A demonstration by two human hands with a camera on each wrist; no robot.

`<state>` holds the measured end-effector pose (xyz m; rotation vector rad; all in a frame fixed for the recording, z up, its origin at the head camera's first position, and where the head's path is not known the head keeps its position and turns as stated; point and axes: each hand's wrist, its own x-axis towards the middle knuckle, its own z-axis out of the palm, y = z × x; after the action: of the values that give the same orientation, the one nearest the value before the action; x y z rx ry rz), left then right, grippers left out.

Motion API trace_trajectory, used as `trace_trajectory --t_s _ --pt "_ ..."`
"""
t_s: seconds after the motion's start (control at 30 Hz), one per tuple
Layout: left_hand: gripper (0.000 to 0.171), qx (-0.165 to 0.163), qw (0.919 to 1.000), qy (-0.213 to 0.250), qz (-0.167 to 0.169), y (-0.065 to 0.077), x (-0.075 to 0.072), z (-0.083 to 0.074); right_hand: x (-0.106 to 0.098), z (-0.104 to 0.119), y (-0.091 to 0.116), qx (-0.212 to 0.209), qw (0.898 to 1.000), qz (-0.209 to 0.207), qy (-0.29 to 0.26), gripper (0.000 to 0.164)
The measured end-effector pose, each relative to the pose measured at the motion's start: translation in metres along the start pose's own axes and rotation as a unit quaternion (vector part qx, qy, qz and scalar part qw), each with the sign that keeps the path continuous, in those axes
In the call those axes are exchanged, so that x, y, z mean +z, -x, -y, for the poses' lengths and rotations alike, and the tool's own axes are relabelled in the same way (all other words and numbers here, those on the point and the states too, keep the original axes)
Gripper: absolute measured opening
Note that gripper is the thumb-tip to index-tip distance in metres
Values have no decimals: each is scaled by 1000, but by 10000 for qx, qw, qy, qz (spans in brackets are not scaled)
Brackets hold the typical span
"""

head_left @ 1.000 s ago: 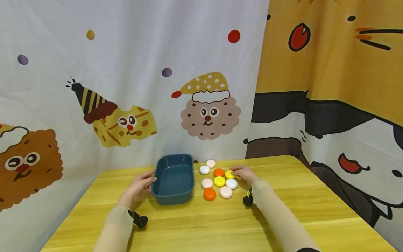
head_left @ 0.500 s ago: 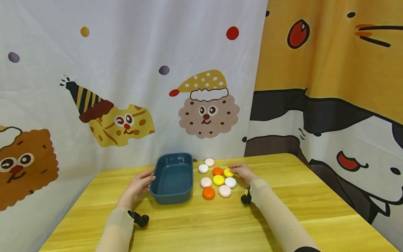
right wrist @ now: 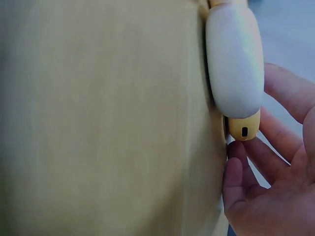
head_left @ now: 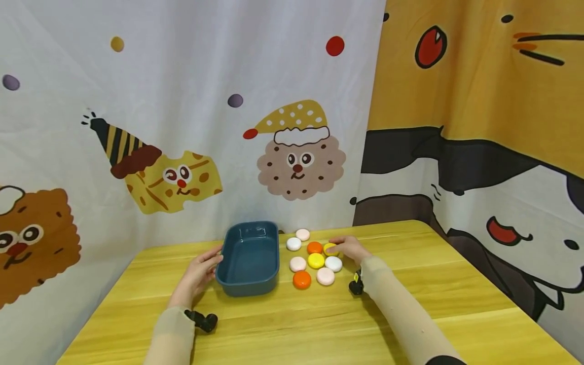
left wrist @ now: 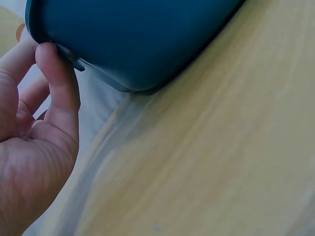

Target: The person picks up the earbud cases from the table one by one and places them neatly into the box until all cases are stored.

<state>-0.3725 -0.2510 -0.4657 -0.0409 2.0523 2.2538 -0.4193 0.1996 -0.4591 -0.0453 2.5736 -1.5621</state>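
Note:
In the head view my left hand (head_left: 201, 269) holds the left side of a deep blue rectangular dish (head_left: 251, 258). Its fingers meet the rim of the same dish (left wrist: 133, 44) in the left wrist view. My right hand (head_left: 351, 247) has its fingers and thumb round the edge of a yellow round disc (head_left: 329, 249) on the table. Up close, that yellow disc (right wrist: 244, 129) shows a small dark slot in its side. A white disc (right wrist: 235, 61) hides part of it and of the thumb in the right wrist view.
Around the held disc lie an orange disc (head_left: 314, 247), another yellow disc (head_left: 316, 261) and a white disc (head_left: 333, 263). More pink, white and orange discs lie between them and the dish. A printed curtain (head_left: 191, 76) hangs behind the wooden table (head_left: 274, 334).
My right fingers have closed in over the yellow disc, covering more of it. The left hand stays at the dish. The head view has shifted slightly.

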Motion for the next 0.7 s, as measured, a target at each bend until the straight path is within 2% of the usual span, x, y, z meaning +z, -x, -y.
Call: trace_trajectory --t_s 0.2,0.7 --pt "61 117 9999 7 43 -1 -1 1 1 9 -3 -149 9979 -10 625 49" --pt "59 209 9995 243 -9 3 1 3 2 12 -7 -477 9909 -127 1253 51"
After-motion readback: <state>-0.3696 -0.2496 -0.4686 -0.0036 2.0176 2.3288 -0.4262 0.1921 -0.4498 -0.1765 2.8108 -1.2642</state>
